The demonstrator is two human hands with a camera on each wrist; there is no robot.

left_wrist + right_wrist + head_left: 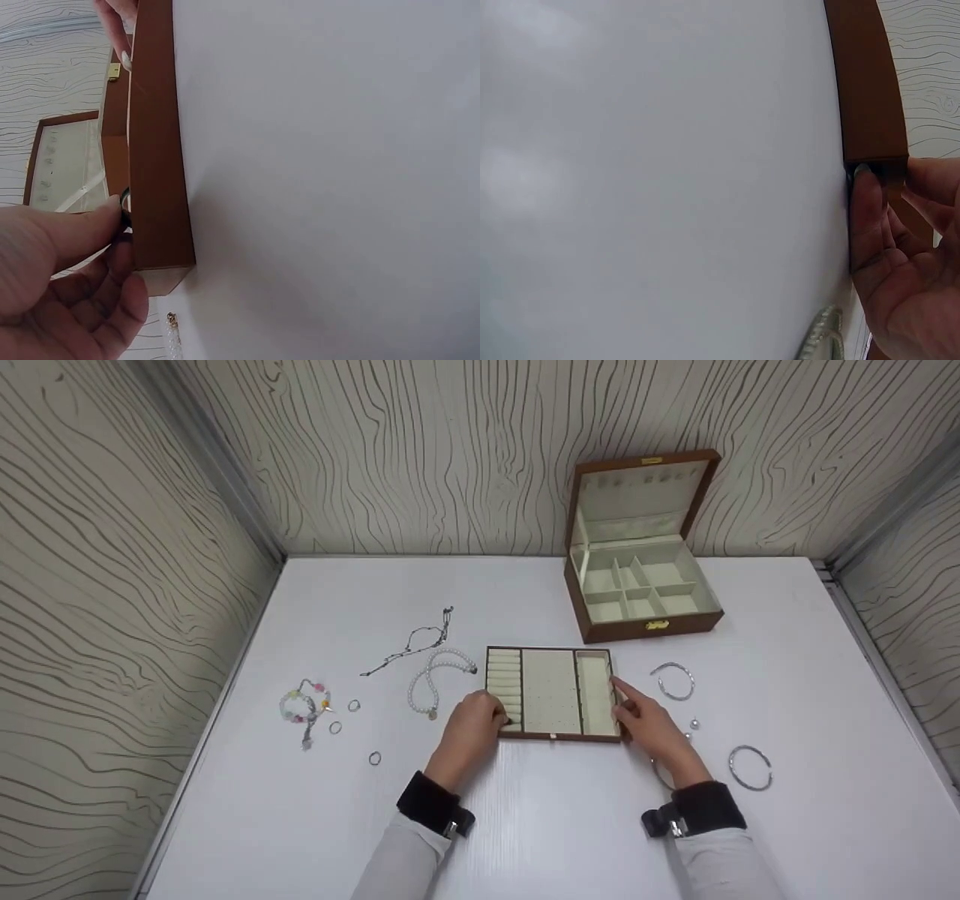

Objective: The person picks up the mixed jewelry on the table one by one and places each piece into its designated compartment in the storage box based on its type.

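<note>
A shallow brown jewelry tray [551, 690] with cream lining lies on the table, with ring rolls at its left, a flat middle panel and a narrow slot at its right. At the lower end of the ring rolls, my left hand [469, 727] pinches a small dark ring [125, 196] between thumb and finger. Only part of that ring shows past the fingertips. My right hand [660, 735] grips the tray's right end, also seen in the right wrist view, where the fingers [866, 206] lie against the brown end wall.
Behind the tray stands an open jewelry box [619, 631] with divided compartments. To the left lie a chain necklace [386, 661], a pearl necklace [429, 675], a beaded bracelet [320, 688] and several rings [375, 765]. Bangles [750, 789] and small earrings [694, 724] lie at the right.
</note>
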